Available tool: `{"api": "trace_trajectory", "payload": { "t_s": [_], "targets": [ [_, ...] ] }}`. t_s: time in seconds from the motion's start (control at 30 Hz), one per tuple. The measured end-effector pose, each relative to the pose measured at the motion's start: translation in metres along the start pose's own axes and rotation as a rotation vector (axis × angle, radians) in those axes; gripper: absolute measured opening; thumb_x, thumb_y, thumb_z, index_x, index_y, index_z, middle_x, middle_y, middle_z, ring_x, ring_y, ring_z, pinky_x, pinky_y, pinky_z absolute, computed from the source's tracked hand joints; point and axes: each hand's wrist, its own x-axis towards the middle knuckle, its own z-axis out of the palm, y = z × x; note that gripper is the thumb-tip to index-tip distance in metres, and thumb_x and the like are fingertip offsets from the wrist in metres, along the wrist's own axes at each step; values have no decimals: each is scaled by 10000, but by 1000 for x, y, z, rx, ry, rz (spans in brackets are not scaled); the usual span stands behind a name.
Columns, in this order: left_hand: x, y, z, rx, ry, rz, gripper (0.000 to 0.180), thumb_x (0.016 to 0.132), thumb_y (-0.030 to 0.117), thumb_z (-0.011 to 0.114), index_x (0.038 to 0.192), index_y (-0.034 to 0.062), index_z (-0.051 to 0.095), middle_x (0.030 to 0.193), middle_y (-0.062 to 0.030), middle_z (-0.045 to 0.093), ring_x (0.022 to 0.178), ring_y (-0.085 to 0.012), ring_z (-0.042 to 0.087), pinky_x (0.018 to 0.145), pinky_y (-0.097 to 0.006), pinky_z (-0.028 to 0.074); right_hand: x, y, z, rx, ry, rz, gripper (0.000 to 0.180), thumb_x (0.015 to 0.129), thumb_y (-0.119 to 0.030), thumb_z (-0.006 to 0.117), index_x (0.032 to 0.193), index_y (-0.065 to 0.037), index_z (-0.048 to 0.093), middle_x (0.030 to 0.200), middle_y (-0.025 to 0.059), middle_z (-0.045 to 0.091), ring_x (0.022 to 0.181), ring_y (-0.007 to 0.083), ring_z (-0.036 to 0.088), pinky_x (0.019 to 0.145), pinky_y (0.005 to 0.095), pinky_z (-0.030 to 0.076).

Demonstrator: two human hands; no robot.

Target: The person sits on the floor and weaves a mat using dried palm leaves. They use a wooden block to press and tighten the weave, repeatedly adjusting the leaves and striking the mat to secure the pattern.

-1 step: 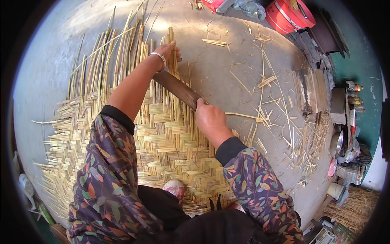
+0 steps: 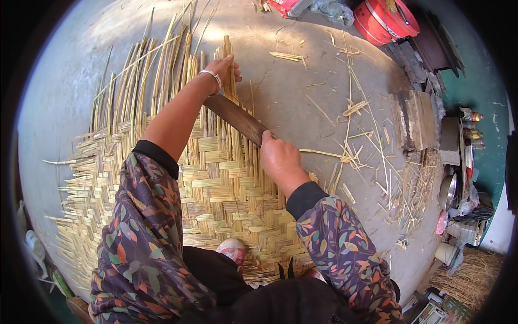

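A woven mat of split reeds [image 2: 226, 186] lies on the floor beneath me, its loose strips [image 2: 162, 70] sticking out at the far side. My left hand [image 2: 222, 71] is closed around a bundle of flat reed strips [image 2: 227, 46] at the mat's far right part. In my right hand [image 2: 280, 159] is the near end of a dark, flat wooden bar [image 2: 240, 120]. The bar slants over the mat's right edge, and its far end reaches below my left wrist. My left forearm covers part of the weave.
Scattered reed scraps [image 2: 353, 156] litter the concrete floor to the right. A red bucket [image 2: 377, 24] stands at the far right. Wooden blocks [image 2: 413, 119] and a heap of straw [image 2: 469, 275] line the right side. My shoe [image 2: 232, 249] rests on the mat.
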Motion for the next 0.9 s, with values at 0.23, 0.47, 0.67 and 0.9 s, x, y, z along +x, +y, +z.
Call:
{"api": "trace_trajectory", "payload": {
  "t_s": [0.23, 0.47, 0.67, 0.9],
  "targets": [
    [3, -17, 5, 145, 62, 145, 358, 959, 371, 516, 863, 31, 579, 716, -88, 582, 630, -220, 598, 628, -368, 539, 1, 6, 8, 56, 21, -5, 186, 869, -100, 460, 1007, 2, 530, 743, 228, 659, 722, 409, 664, 651, 511, 527],
    [-90, 14, 151, 865, -208, 481, 360, 941, 416, 544, 927, 64, 622, 776, -43, 615, 686, -146, 544, 671, -283, 460, 8, 1, 14, 21, 157, -85, 215, 838, -96, 494, 947, 59, 596, 731, 189, 682, 700, 335, 697, 618, 441, 562],
    [-50, 77, 161, 1119, -251, 892, 521, 888, 461, 614, 1197, 49, 528, 962, -166, 656, 884, -243, 622, 825, -404, 475, -24, 11, -7, -41, 166, -182, 231, 815, -103, 514, 969, 42, 606, 681, 177, 668, 631, 319, 685, 547, 424, 547],
    [-63, -37, 66, 2098, -697, 375, 668, 774, 279, 703, 1388, 274, 439, 1310, -105, 530, 1247, -273, 480, 1012, -472, 388, -84, 17, -9, -102, 38, -194, 288, 826, -106, 501, 1076, 10, 583, 623, 151, 653, 575, 302, 672, 510, 419, 529]
  ]
}}
